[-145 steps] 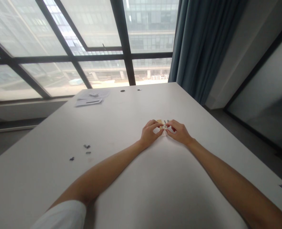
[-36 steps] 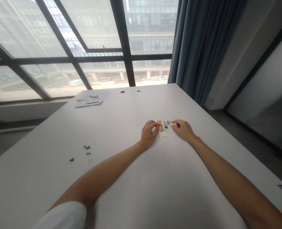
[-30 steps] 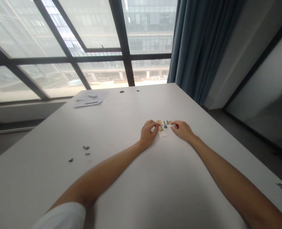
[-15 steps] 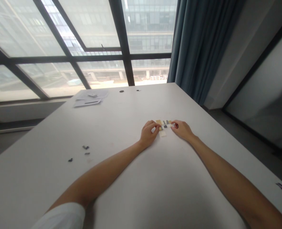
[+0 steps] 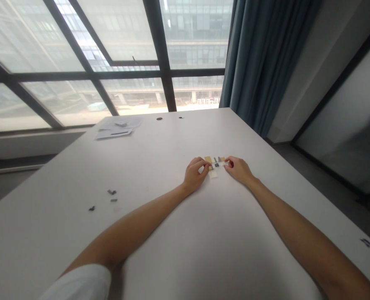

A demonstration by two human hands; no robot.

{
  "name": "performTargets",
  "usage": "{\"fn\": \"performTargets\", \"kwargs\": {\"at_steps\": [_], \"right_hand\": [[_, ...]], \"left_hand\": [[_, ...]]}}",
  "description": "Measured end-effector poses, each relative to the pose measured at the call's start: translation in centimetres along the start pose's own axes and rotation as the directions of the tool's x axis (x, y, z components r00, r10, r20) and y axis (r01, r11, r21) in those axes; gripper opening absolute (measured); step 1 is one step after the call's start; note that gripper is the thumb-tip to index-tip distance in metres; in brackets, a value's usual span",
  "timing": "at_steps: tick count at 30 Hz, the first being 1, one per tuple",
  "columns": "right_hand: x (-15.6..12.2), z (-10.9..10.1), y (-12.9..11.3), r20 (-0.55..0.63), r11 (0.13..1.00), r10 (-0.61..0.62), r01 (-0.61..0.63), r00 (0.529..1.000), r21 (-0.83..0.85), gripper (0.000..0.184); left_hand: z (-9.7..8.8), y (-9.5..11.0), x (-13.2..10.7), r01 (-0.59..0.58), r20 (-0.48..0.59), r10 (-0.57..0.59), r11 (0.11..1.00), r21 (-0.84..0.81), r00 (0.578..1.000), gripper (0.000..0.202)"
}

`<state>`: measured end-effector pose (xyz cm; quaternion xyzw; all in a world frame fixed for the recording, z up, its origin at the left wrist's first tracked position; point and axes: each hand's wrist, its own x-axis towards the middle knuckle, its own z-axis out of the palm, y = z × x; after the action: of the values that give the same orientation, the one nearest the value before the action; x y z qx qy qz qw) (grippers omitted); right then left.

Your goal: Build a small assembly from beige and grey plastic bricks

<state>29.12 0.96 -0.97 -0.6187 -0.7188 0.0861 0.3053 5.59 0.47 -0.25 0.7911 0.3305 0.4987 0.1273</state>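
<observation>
A small group of flat pieces lies on the white table (image 5: 166,225). In it are a yellow piece (image 5: 207,159), short dark grey strips (image 5: 219,159), a small dark piece (image 5: 216,165) and a pale cream square (image 5: 213,174). My left hand (image 5: 196,173) is at the group's left side, thumb and forefinger pinched together at a yellow and dark edge; what lies between the tips is too small to make out. On the right side rests my right hand (image 5: 238,170), its forefinger and thumb curved with a gap between them, tips beside the yellow end and a pale piece.
Small dark pieces (image 5: 112,192) lie on the table to the left, with another dark piece (image 5: 91,208) nearer me. Papers (image 5: 114,132) are at the far left corner. A dark disc (image 5: 159,118) sits near the back edge; a dark item (image 5: 366,242) is near the right edge.
The view has shifted very slightly. Both hands stay at the group of pieces, with the right fingertips barely moved.
</observation>
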Motion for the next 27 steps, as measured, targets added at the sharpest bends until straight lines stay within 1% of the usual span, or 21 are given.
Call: {"fn": "performTargets", "kwargs": {"at_steps": [4, 7, 13, 27], "right_hand": [[-0.11, -0.13, -0.28, 0.021, 1.000, -0.024, 0.025, 0.999, -0.014, 0.018], [-0.11, -0.06, -0.28, 0.027, 0.999, -0.008, 0.009, 1.000, -0.031, 0.019], [-0.08, 0.22, -0.21, 0.010, 0.999, 0.018, -0.018, 1.000, -0.051, 0.017], [0.01, 0.28, -0.07, -0.015, 0.999, 0.011, -0.011, 1.000, -0.033, 0.014]], "left_hand": [[0.00, -0.01, 0.00, -0.005, -0.006, 0.005, 1.000, 0.000, 1.000, 0.016], [0.00, 0.05, 0.03, -0.004, -0.006, 0.004, 1.000, -0.004, 1.000, 0.016], [-0.05, 0.10, 0.05, 0.009, -0.010, -0.009, 1.000, -0.009, 1.000, 0.017], [0.00, 0.14, 0.17, 0.001, -0.005, -0.001, 1.000, -0.004, 1.000, 0.017]]}}
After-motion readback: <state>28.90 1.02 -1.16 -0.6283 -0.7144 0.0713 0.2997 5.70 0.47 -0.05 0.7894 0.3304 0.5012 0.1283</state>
